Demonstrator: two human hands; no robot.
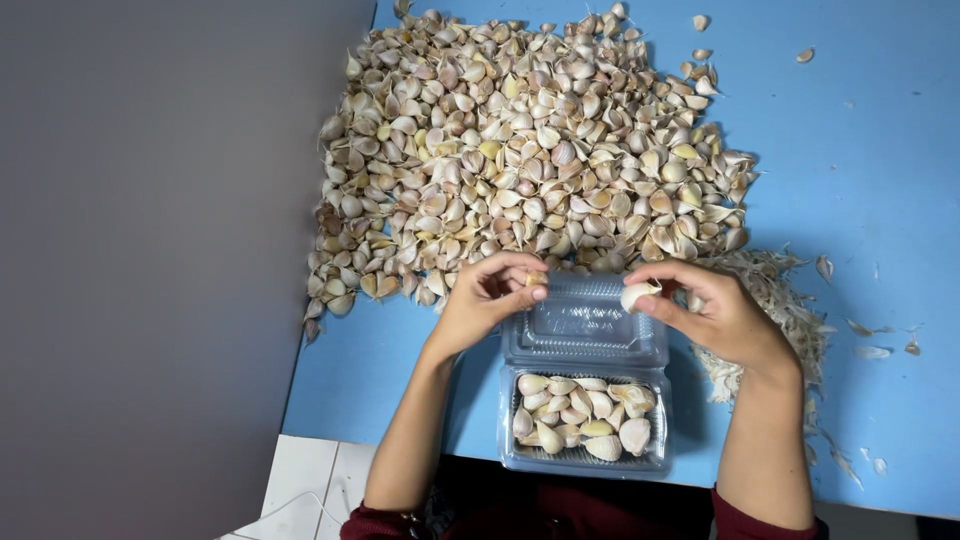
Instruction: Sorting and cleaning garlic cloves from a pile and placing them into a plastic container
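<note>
- The left hand (pixel 487 300) has its fingers (pixel 520 293) curled closed, pinching a small yellowish garlic clove (pixel 537 278) at the tips.
- The right hand (pixel 722 318) has its fingers (pixel 668 310) closed round a pale, whitish garlic clove (pixel 637 293), held between thumb and forefinger.
- Directly below and between both sets of fingers lies a clear plastic clamshell box (pixel 585 330), open, its empty lid under the fingertips.
- The box's near half, further below the fingers, holds a layer of cloves (pixel 583 415).
- Just above the fingers spreads a large heap of unpeeled garlic cloves (pixel 520 150) on the blue table (pixel 860 150).
- Behind and to the outer side of the right fingers sits a pile of papery skins (pixel 780 300).
</note>
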